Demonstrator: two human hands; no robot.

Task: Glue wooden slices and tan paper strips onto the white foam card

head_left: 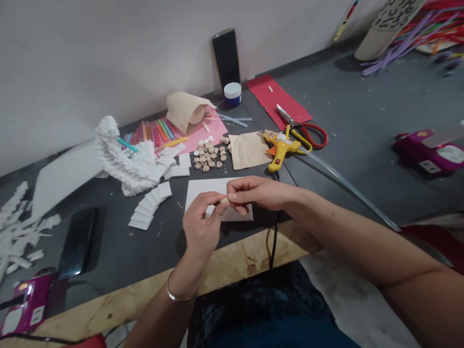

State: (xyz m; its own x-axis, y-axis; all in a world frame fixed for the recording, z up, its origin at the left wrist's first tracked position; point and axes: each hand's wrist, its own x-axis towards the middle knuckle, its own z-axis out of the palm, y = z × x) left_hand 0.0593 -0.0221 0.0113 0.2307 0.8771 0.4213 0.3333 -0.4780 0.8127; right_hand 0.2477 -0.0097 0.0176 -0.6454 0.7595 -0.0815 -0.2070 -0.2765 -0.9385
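My left hand [203, 217] and my right hand [250, 192] meet above a white card [195, 187]. Between their fingertips is a small beige piece [224, 199], mostly covered by the fingers; it resembles the small round beige pieces heaped behind the card. That heap of beige pieces [210, 155] lies beside a folded beige cloth-like square [248, 151]. A yellow hot glue gun [281, 149], with a long clear glue stick [348, 181] behind it, rests just beyond my right hand. To the left, small white squares [147, 208] are fanned out.
Red-handled scissors [315, 135] lie by a red sheet [268, 96]. A white fluffy shape [126, 164], coloured sticks [152, 133], a blue jar with white lid [232, 94] and a propped phone [226, 58] stand behind. Another phone [77, 241] lies left; a black cord [275, 241] crosses the table edge.
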